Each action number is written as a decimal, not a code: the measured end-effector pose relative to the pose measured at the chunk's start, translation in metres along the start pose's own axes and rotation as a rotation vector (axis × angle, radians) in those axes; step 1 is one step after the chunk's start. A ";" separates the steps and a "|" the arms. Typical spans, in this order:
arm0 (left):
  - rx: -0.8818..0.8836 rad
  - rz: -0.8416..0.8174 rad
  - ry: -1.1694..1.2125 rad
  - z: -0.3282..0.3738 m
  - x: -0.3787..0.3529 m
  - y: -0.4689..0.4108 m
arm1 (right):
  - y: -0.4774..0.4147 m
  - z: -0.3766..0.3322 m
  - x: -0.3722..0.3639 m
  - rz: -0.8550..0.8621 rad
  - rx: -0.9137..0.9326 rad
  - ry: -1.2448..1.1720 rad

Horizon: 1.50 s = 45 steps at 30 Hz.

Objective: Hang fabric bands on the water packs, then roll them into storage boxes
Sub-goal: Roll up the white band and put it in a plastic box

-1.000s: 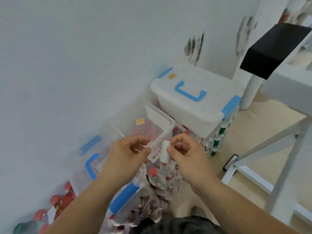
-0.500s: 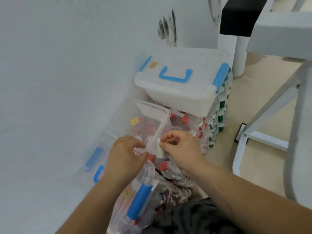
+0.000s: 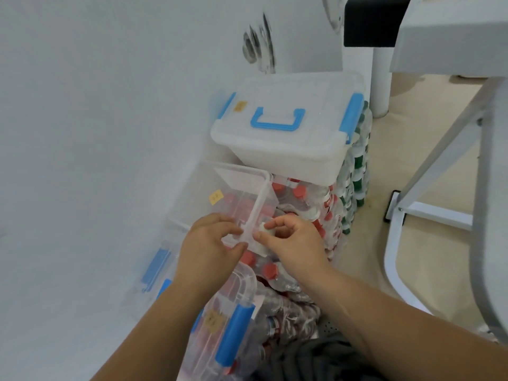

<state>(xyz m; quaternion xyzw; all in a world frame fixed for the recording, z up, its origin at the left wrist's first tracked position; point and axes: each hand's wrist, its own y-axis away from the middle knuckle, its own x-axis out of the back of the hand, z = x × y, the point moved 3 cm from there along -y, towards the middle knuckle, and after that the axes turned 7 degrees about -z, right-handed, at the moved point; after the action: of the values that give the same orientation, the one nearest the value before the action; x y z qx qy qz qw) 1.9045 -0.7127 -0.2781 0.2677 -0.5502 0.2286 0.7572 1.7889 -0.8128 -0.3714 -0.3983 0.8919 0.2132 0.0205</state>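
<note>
The right hand [image 3: 294, 243] keeps a tight grip, thumb and forefinger pinching a small white fabric band [image 3: 263, 227] just beside the rim of the clear plastic storage box [image 3: 255, 207], above shrink-wrapped packs of red-capped water bottles [image 3: 299, 192]. The left hand [image 3: 209, 248] has a nearly closed grip, apparently nipping that rim. The box's 1 yellow label [image 3: 215, 197] is too blurred to read.

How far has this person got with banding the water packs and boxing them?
Seemingly done: the open clear box already holds red-capped items, and the lidded box is closed. In hand: the left hand and right hand pinch a small white band over the red-capped packs. Left: those packs and the green-capped packs lie outside any box.
</note>
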 end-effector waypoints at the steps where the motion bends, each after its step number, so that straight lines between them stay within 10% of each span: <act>1: -0.009 -0.005 0.027 -0.002 0.000 -0.002 | -0.002 0.001 -0.003 -0.009 0.003 -0.006; 45: -0.100 -0.112 -0.102 0.004 0.006 -0.023 | -0.016 0.006 -0.024 -0.061 -0.003 -0.094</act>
<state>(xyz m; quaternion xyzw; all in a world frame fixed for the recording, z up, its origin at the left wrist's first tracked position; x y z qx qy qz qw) 1.9177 -0.7321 -0.2745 0.2714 -0.5828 0.1441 0.7523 1.8157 -0.8033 -0.3779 -0.4148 0.8772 0.2320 0.0681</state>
